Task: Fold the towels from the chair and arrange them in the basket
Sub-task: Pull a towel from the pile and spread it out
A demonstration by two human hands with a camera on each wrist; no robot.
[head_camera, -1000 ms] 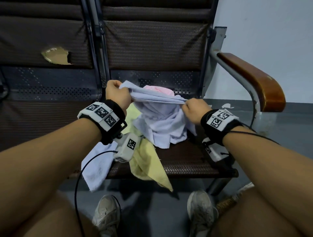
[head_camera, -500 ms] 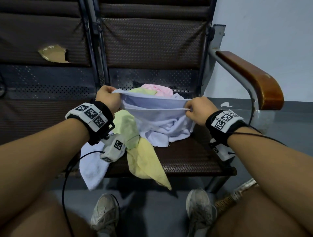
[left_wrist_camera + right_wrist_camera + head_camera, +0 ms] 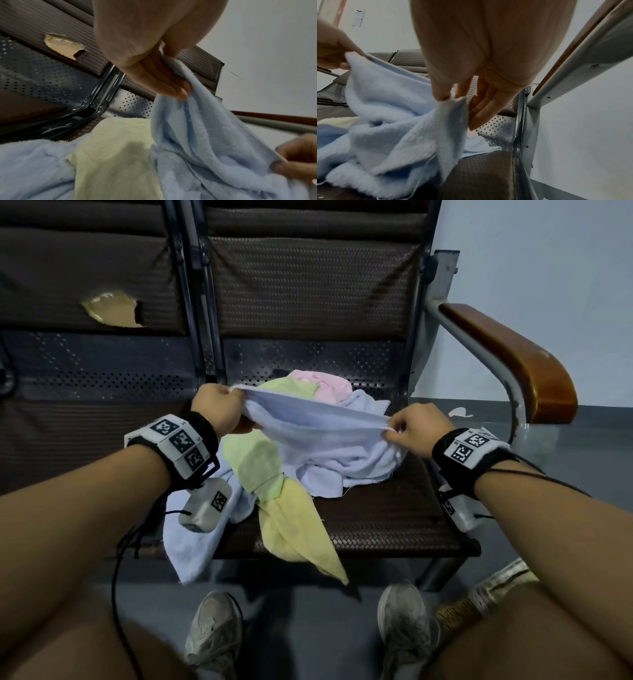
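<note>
A light blue towel (image 3: 325,436) is stretched between my two hands above the chair seat (image 3: 383,518). My left hand (image 3: 222,405) pinches its left corner, and the left wrist view shows the same towel (image 3: 197,128) hanging from the fingers (image 3: 164,81). My right hand (image 3: 411,429) pinches the right corner; that towel (image 3: 393,115) hangs from thumb and forefinger there. The towel's lower part lies bunched on the seat. Under and behind it lie a green-yellow towel (image 3: 274,474), a pink towel (image 3: 329,385) and another blue towel (image 3: 191,539) drooping over the front edge.
The chair's wooden armrest (image 3: 513,361) stands to the right, with a metal frame below it. The backrest of the neighbouring seat has a torn hole (image 3: 113,309). A woven basket's rim (image 3: 479,594) shows by my right knee. My shoes (image 3: 219,628) rest on the grey floor.
Both hands have moved apart and lowered, spreading the blue towel's top edge wider. The towel's hanging part has settled onto the seat, uncovering the green and pink towels behind.
</note>
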